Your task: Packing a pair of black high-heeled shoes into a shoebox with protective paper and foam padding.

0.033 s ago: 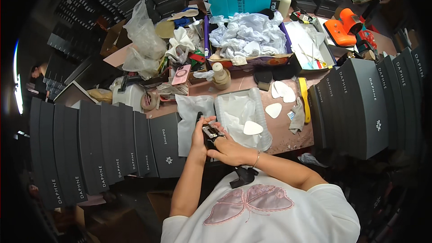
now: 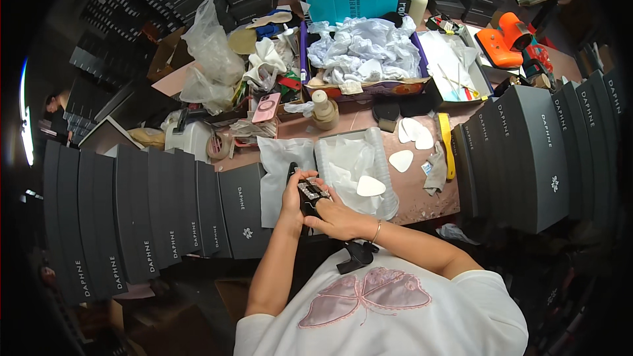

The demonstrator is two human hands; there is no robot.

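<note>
far left, dark boxes (image 2: 132,211) stacked closed, prob done; next the l hand (image 2: 291,201), fingers wrapped round a black shoe (image 2: 308,191) w/ glittery trim, held just above the bench's near edge; r hand (image 2: 339,219) bent over it, can't tell if it's pinching; beside them the open tray (image 2: 387,175), white paper (image 2: 337,148) spread, white pad (image 2: 371,186) on top, shoe not in yet, so prob midway; more dark boxes (image 2: 531,158) far right.
</note>
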